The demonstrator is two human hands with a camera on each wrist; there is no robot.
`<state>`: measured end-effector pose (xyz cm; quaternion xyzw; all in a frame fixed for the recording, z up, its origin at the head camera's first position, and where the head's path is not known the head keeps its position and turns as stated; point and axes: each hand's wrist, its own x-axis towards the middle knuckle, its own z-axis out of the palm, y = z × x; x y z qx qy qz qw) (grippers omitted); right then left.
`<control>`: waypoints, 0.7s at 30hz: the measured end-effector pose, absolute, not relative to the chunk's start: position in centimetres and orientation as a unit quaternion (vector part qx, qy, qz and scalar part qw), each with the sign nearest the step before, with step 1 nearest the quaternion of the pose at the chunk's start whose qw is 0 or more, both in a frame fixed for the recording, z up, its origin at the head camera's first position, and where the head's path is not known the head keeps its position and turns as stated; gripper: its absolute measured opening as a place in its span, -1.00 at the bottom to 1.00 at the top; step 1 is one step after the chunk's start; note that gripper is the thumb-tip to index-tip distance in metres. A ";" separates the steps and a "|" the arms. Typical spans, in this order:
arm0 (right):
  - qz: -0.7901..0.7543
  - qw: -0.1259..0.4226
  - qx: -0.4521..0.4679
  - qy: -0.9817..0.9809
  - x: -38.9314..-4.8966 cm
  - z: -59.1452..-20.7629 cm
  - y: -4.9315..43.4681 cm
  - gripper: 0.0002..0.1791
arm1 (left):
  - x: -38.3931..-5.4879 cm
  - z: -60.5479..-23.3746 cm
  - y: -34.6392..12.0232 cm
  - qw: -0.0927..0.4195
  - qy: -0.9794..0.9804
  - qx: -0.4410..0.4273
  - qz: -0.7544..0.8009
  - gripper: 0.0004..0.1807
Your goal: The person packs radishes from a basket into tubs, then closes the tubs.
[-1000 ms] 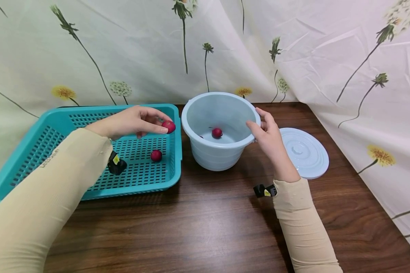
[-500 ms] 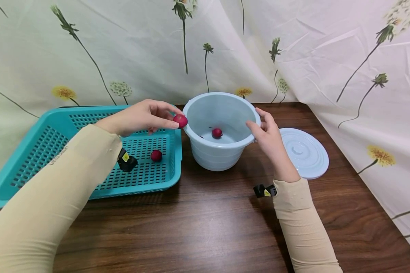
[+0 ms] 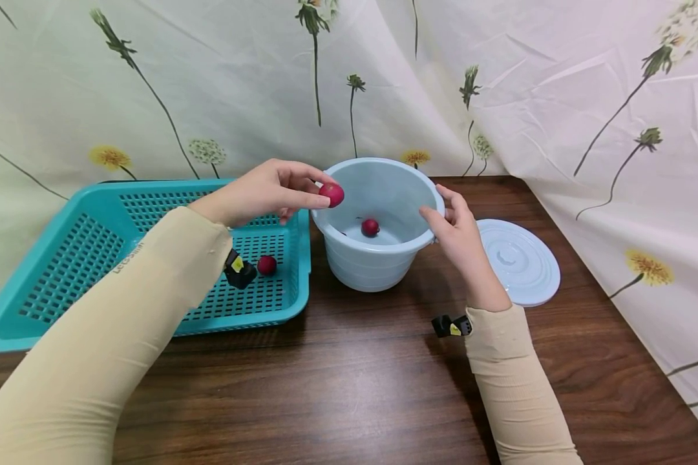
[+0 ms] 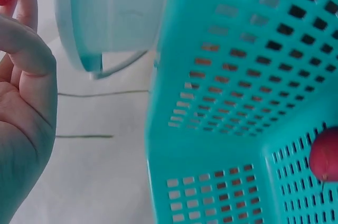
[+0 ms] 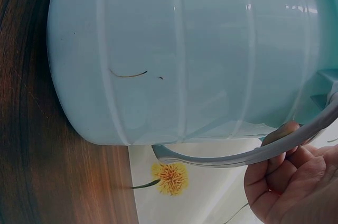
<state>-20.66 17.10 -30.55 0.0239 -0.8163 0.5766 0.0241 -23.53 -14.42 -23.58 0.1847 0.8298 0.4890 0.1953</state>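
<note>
My left hand (image 3: 267, 194) pinches a red radish (image 3: 331, 194) between thumb and fingers, over the left rim of a light blue bucket (image 3: 363, 266). Inside the bucket, another radish (image 3: 370, 227) lies on the bottom. With the thumb inside and the fingers outside, my right hand (image 3: 461, 229) grips the bucket's right rim. Those fingers also show beside the grey bucket handle (image 5: 227, 158) in the right wrist view. A third radish (image 3: 266, 265), with a thin root visible in the left wrist view, sits in the teal basket (image 3: 301, 284).
To the right of the bucket lies a round light blue lid (image 3: 518, 261) on the dark wooden table (image 3: 355, 387). A white flower-patterned cloth (image 3: 256, 97) hangs behind everything. The basket's right edge stands close beside the bucket.
My left hand has carried the radish right and slightly up, from over the basket to over the bucket's left rim. The right hand and the bucket have stayed put.
</note>
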 end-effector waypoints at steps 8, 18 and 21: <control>0.577 0.025 0.025 -0.816 -20.7 -30.6 17.2 -0.32 | -23.6 -23.6 -12.7 0.187 0.820 0.193 0.506 -0.60; 0.576 0.025 0.026 -0.816 -20.8 -30.6 17.2 -0.32 | -23.7 -23.6 -10.4 0.180 0.797 0.203 0.540 -0.60; 0.578 0.026 0.027 -0.816 -20.8 -30.7 17.2 -0.32 | -23.7 -23.8 -9.8 0.184 0.792 0.204 0.546 -0.61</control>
